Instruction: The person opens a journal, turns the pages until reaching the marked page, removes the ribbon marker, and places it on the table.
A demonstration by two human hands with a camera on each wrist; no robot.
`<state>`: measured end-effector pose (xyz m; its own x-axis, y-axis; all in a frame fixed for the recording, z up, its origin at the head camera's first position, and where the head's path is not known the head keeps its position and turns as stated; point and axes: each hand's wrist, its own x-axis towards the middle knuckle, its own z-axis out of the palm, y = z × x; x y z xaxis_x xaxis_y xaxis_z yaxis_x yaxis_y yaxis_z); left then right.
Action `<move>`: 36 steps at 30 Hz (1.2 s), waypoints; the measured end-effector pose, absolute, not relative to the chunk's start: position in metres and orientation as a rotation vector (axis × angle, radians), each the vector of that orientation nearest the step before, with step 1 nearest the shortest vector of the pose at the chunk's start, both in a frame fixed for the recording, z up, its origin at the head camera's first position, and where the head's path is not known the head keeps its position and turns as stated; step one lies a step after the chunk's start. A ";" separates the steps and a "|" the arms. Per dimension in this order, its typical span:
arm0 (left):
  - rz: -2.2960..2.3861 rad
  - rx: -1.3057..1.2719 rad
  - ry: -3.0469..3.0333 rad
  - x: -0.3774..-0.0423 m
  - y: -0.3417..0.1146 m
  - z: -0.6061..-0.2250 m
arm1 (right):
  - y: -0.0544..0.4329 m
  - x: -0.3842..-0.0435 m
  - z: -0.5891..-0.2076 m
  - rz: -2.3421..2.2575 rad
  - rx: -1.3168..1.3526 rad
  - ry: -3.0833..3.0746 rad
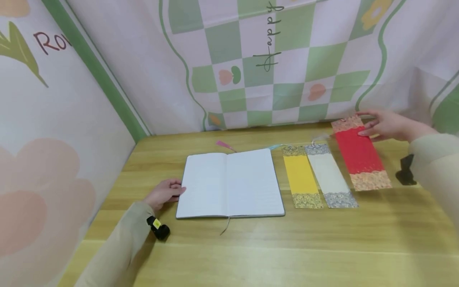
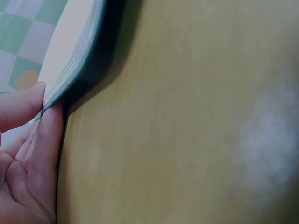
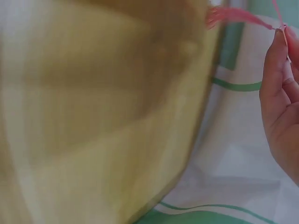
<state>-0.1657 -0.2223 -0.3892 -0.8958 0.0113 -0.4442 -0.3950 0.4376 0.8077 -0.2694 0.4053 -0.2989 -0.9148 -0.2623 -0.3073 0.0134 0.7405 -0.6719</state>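
Note:
An open notebook (image 1: pixel 204 185) with blank-looking pages lies on the table. My left hand (image 1: pixel 165 193) grips its left edge; in the left wrist view the thumb (image 2: pixel 23 107) is on the page side and a finger lies under the dark cover (image 2: pixel 91 70). Beyond the notebook's right side, my right hand (image 1: pixel 385 125) holds a red bookmark (image 1: pixel 358 151) with patterned ends by its upper right part. In the right wrist view, a pink tassel (image 3: pixel 238 15) hangs by its cord at the fingertips. The card itself is out of that view.
A yellow bookmark (image 1: pixel 301 175) and a white bookmark (image 1: pixel 331 175) lie between the notebook and the red one. A pink tassel (image 1: pixel 224 144) and a blue tassel (image 1: pixel 275 146) show behind the notebook. A patterned curtain (image 1: pixel 258 91) hangs along the table's back edge.

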 end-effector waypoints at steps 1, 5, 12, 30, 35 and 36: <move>1.450 -0.327 2.309 -0.166 -0.222 -0.389 | 0.409 -0.267 -0.304 -0.981 -0.191 2.556; 1.446 -0.340 2.305 -0.166 -0.223 -0.388 | 0.419 -0.261 -0.324 -0.898 -0.215 2.582; 1.454 -0.339 2.299 -0.166 -0.222 -0.388 | 0.426 -0.256 -0.354 -0.821 -0.278 2.635; 1.472 -0.359 2.300 -0.169 -0.221 -0.388 | 0.413 -0.256 -0.365 -0.758 -0.224 2.768; 1.475 -0.339 2.293 -0.167 -0.222 -0.389 | 0.412 -0.251 -0.364 -0.705 -0.245 2.803; 1.475 -0.337 2.293 -0.166 -0.221 -0.389 | 0.411 -0.249 -0.363 -0.699 -0.248 2.813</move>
<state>-0.1659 -0.2214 -0.3891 -0.8945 0.0089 -0.4471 -0.4031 0.4165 0.8149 -0.2490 0.4111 -0.3631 -0.9588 -0.2177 -0.1825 -0.1070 0.8720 -0.4778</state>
